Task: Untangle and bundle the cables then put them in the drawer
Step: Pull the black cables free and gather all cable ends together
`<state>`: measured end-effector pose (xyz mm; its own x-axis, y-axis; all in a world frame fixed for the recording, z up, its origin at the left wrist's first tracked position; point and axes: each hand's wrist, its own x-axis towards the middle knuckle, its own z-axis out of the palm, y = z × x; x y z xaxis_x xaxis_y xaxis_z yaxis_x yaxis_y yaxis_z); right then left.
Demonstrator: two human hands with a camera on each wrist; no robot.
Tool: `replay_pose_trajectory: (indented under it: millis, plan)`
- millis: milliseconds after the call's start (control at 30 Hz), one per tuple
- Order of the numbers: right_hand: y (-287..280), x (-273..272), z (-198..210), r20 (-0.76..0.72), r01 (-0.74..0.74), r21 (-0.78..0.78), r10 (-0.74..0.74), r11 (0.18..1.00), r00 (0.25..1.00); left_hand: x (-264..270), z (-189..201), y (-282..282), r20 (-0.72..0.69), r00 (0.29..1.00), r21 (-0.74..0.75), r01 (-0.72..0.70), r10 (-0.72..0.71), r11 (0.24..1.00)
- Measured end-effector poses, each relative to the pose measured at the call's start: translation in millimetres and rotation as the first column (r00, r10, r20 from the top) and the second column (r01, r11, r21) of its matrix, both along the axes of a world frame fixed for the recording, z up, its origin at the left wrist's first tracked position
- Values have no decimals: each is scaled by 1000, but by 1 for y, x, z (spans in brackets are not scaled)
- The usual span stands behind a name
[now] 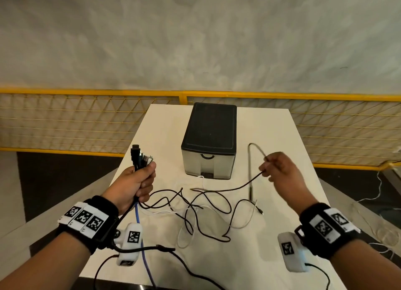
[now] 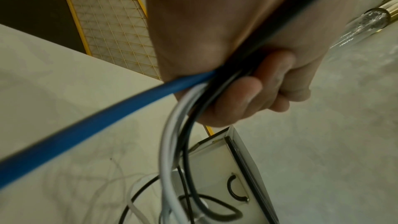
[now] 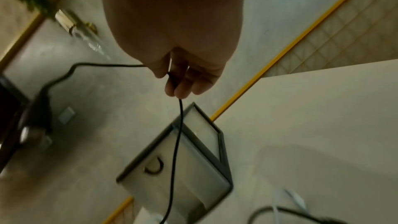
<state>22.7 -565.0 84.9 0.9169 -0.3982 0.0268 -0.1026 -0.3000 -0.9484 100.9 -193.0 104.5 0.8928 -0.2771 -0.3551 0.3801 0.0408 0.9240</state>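
left hand (image 1: 134, 182) fisted round a bunch of cable ends (image 1: 141, 157), plugs sticking up, left of the drawer unit (image 1: 209, 141); blue cable (image 2: 103, 117) + white + black ones hang from the fist; right hand (image 1: 276, 167) pinches a thin black cable (image 1: 236, 186) btwn thumb & fingertips, right of the unit; rest of the cables lie tangled on the table (image 1: 282, 138) in front of the unit; drawer front closed.
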Motion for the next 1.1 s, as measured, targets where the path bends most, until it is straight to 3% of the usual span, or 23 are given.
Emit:
replay_pose_trajectory:
  millis: [133, 200, 367, 567, 733, 833, 900, 1000, 1100]
  plan:
    - [-26, 12, 23, 91, 187, 269, -218, 945, 972, 0, -1, 6, -11, 1000, 27, -8, 9, 1000]
    - [-35, 13, 34, 101, 221, 303, -262, 927, 960, -1, -1, 8, -16, 1000, 29, -19, 20, 999]
    - [-15, 10, 47, 77, 127, 103, -135, 987, 988, -7, 6, -9, 11, 1000, 29, 13, -13, 1000]
    - [39, 8, 53, 98, 55, 156, -71, 986, 993, -22, 25, -66, 36, 987, 29, 155, -156, 988]
    - [71, 7, 53, 125, 23, -31, -19, 999, 992, -35, 27, -101, 5, 943, -28, 332, -332, 943]
    - [79, 2, 49, 159, -67, -157, 92, 985, 983, -35, 28, -112, -87, 933, -63, 346, -350, 936]
    - [82, -5, 41, 181, -175, -328, 243, 928, 953, -29, 29, -114, -170, 929, -146, 306, -329, 941]
    - [83, -15, 27, 184, -280, -639, 496, 717, 849, -20, 27, -112, -256, 932, -311, 172, -257, 935]
    - [81, -22, 11, 145, -312, -750, 605, 584, 783, -17, 23, -107, -287, 938, -407, 66, -196, 911]
